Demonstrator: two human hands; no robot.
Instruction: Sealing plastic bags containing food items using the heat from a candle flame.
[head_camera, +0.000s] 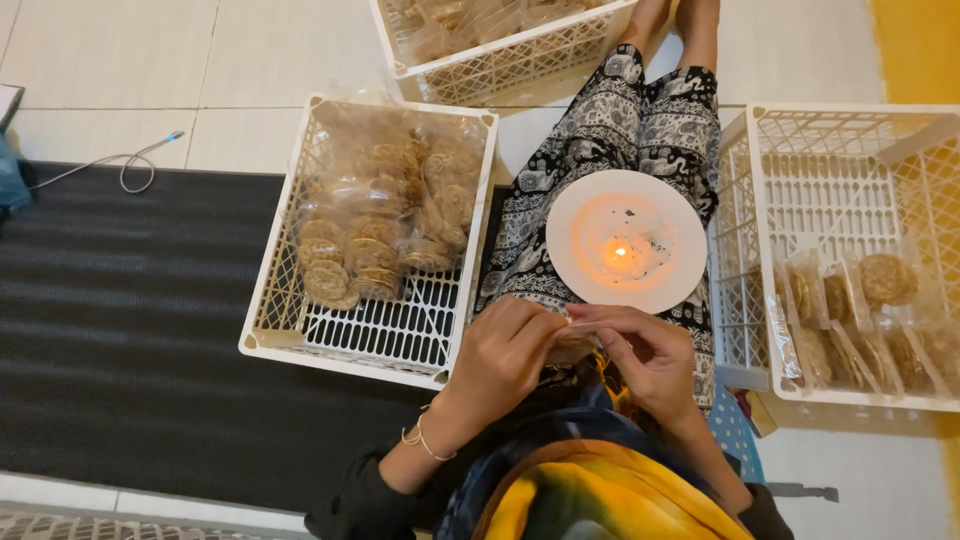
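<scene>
My left hand (503, 358) and my right hand (645, 358) meet over my lap and pinch a small clear plastic packet (576, 330) with brown crackers inside; most of it is hidden by my fingers. Just beyond them a white plate (590, 200) rests on my patterned trousers, with a small lit flame (620, 251) at its middle. A thin bracelet circles my left wrist.
A white plastic crate (275, 300) on my left holds loose round crackers in clear bags. Another white crate (830, 160) on my right holds several sealed cracker packets (860, 330). A third crate (500, 60) stands ahead. A black mat (120, 330) and a cable (135, 165) lie left.
</scene>
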